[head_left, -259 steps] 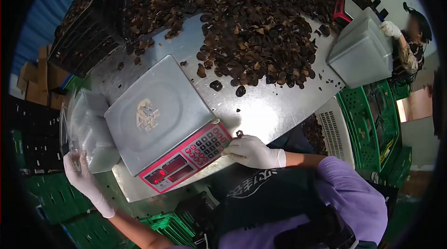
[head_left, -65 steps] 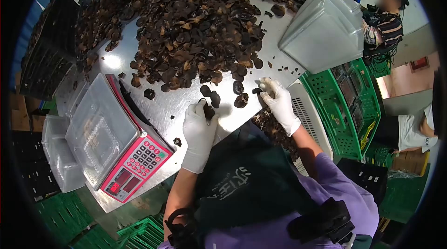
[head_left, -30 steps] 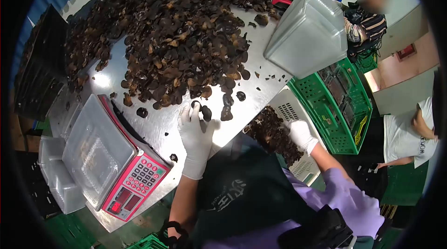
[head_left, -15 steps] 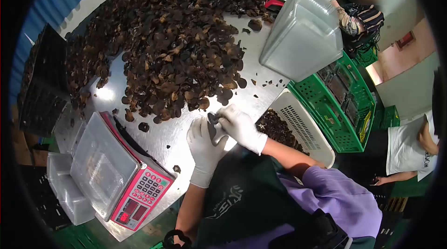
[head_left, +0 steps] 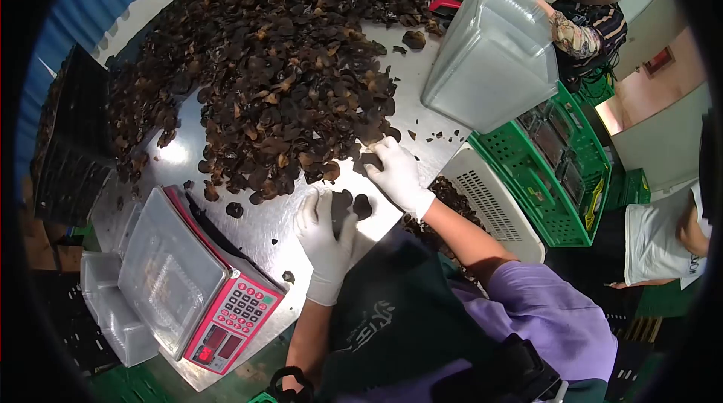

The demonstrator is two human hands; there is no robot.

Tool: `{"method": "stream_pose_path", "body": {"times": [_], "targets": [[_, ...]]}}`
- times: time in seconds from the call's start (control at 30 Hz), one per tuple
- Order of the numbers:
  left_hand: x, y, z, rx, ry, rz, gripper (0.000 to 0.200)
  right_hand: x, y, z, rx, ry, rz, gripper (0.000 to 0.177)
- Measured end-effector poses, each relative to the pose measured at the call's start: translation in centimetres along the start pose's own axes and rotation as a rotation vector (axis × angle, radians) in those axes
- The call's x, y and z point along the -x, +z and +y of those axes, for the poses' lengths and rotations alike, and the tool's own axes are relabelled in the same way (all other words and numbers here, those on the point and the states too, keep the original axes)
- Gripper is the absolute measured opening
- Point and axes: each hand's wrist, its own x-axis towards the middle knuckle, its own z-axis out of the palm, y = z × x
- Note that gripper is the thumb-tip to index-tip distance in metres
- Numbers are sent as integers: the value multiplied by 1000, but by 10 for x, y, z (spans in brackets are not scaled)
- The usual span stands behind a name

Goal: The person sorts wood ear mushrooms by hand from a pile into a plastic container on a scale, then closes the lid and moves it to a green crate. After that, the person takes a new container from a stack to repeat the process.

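A big heap of dark brown wood ear mushrooms (head_left: pixel 294 94) covers much of the metal table. My left hand (head_left: pixel 324 248), in a white glove, holds a couple of wood ear pieces (head_left: pixel 343 209) between thumb and fingers, just in front of the heap. At the heap's near right edge is my right hand (head_left: pixel 401 177), gloved too, its thumb and fingers closed around another dark piece (head_left: pixel 367 163).
A pink digital scale (head_left: pixel 233 312) with a clear plastic container stands at left. On the right are stacked clear tubs (head_left: pixel 489 64), a white basket (head_left: pixel 497 211) with mushroom pieces and green crates (head_left: pixel 557 215). Co-workers stand across the table; another person is at far right.
My right hand has moved away from my left, up and right to the heap's edge. My left hand stays nearly in place with its pieces. The co-worker's arms by the tubs have shifted.
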Motion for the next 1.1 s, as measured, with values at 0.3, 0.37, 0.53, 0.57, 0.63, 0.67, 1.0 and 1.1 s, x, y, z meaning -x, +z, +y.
{"method": "stream_pose_path", "body": {"times": [0.3,0.37,0.53,0.57,0.63,0.67,1.0,1.1], "targets": [[-74,22,-27,-509,86,-162,17,34,-12,-8,-287,-9,-110,40],[-76,18,-26,-451,72,-122,14,27,-18,-6,-425,86,-84,36],[-66,-10,-26,-95,10,164,11,-7,-13,3,-127,-115,-17,23],[-62,-19,-25,-86,-8,150,10,-15,-12,0,-6,-170,-38,21],[-44,-28,-28,-126,-84,83,11,-27,-7,-3,109,-202,-103,25],[-34,-30,-33,-155,-124,19,11,-32,-5,-4,231,-230,-162,29],[-35,-26,-28,-151,-104,-104,13,34,-103,36,158,-312,-362,15],[-56,-1,-28,-305,-4,-166,13,65,-140,45,474,-69,-675,24]]}}
